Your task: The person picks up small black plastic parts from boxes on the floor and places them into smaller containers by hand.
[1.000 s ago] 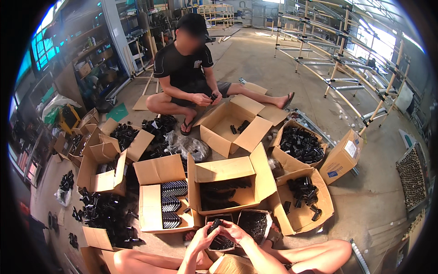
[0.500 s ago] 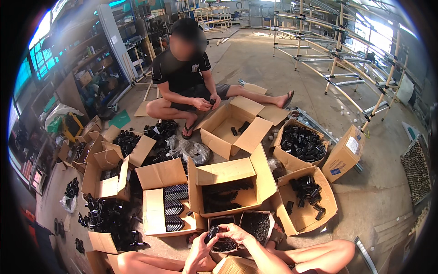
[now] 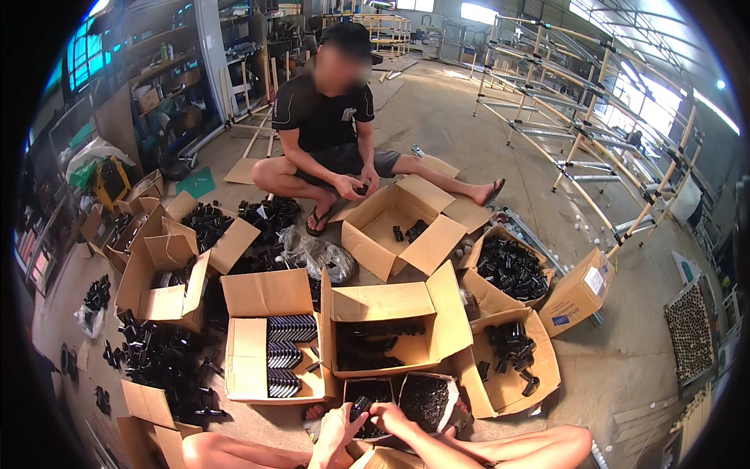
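My left hand is closed around a small black pipe fitting, held up over the near edge of a small box of dark parts. Close beside the fitting, my right hand has its fingers bent and drawn together; what they hold, if anything, is hidden. A second small box, filled with small dark pieces, stands just beyond that hand. In front is an open carton with black fittings stacked in neat rows. Next to it, a larger open carton has black parts at its bottom.
Across from me a person sits on the floor, hands together on a small black part, behind an open carton. Cartons of loose fittings stand at right and left. A heap of fittings lies left; a pipe rack stands far right.
My right hand has dropped slightly, its fingers more bent beside the fitting. My left hand still holds the fitting. The whole view has shifted a little.
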### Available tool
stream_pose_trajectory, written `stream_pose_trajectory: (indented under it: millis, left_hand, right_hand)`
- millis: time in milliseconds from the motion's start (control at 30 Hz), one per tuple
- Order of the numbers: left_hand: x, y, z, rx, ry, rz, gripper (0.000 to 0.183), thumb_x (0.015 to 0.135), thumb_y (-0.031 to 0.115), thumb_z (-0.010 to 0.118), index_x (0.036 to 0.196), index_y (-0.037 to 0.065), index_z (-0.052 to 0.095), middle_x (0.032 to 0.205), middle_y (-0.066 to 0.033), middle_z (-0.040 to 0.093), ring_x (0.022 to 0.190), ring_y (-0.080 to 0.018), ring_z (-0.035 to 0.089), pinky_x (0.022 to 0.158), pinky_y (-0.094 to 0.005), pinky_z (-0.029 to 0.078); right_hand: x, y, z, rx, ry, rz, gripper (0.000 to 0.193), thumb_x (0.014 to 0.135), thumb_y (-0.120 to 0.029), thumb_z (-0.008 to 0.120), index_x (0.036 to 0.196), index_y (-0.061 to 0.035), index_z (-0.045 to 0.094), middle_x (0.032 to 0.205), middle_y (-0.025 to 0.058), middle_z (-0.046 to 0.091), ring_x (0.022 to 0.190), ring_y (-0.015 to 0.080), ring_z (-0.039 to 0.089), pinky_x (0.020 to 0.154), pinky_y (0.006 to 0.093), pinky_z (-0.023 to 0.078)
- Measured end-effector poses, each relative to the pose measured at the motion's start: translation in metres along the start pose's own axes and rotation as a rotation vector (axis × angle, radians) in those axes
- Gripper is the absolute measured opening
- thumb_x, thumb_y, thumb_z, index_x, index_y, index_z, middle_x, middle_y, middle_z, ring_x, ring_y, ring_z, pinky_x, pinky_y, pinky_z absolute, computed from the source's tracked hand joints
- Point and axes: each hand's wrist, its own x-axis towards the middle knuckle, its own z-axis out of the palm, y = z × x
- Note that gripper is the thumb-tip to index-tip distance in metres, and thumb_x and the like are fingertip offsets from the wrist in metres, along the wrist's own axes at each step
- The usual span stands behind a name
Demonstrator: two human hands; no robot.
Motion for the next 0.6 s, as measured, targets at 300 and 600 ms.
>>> stream_pose_trajectory:
  millis: [300,600]
  left_hand:
    - [-0.006,-0.007,0.010,-0.046,0.012,0.004,0.039,0.082,0.036,0.073,0.095,0.000,0.067,0.079,-0.0239,0.068,0.079,-0.0387,0.069,0.072,-0.0430,0.055]
    - [-0.008,-0.013,0.011,-0.005,-0.094,0.035,0.041,0.080,0.035,0.077,0.099,0.000,0.069,0.080,-0.0207,0.071,0.074,-0.0323,0.072,0.070,-0.0393,0.055]
  right_hand:
    - [0.019,0.050,0.089,-0.938,0.267,-0.237,0.026,0.081,-0.019,0.059,0.100,-0.0032,0.066,0.083,0.0076,0.061,0.072,0.0212,0.062,0.058,0.0334,0.049]
    - [0.009,0.025,0.061,-0.742,0.132,-0.299,0.020,0.082,-0.017,0.060,0.096,-0.0043,0.067,0.084,0.0098,0.064,0.075,0.0263,0.064,0.062,0.0370,0.051]
